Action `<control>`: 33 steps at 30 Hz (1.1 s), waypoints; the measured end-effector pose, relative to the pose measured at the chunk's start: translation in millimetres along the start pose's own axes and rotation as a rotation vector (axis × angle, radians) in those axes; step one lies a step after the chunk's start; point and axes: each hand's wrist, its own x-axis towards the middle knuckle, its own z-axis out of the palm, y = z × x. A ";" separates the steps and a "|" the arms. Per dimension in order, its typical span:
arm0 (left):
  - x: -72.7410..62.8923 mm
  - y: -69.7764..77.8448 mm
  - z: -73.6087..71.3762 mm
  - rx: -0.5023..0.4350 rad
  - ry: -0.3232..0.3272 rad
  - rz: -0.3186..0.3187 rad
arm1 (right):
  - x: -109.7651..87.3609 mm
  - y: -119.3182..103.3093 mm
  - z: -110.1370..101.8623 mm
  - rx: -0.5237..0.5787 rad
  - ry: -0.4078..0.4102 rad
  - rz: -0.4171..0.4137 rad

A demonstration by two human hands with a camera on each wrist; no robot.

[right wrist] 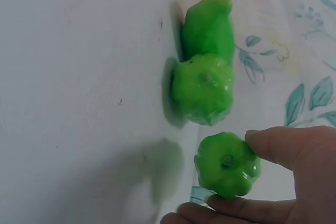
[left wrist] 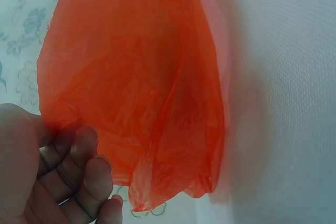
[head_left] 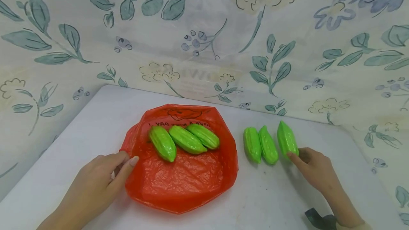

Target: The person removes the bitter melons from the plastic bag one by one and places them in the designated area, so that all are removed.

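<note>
A red plastic bag lies wide open on the table, with three glossy green bitter melons inside it. My left hand pinches the bag's left rim between thumb and fingers; the left wrist view shows the bag's side hanging beyond the curled fingers. In my right hand, thumb and fingers grip the lower end of another bitter melon. The right wrist view shows this melon end-on, lifted off the tabletop. Two more bitter melons lie side by side between the bag and my right hand.
The white table ends at the back against a cloth printed with leaves and flowers, which also hangs at both sides. A dark strap-like piece is by my right wrist.
</note>
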 end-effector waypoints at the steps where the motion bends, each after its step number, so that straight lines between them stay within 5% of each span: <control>1: -0.2 -0.1 0.1 -0.001 0.000 0.002 | 0.6 0.8 0.2 -0.004 -0.004 0.003; 14: -0.3 -0.6 0.3 0.005 0.010 0.029 | 6.4 -4.2 1.8 -0.058 -0.067 0.077; 33: -1.9 0.0 1.3 0.009 0.037 0.050 | 8.5 -9.4 5.9 -0.108 -0.072 0.076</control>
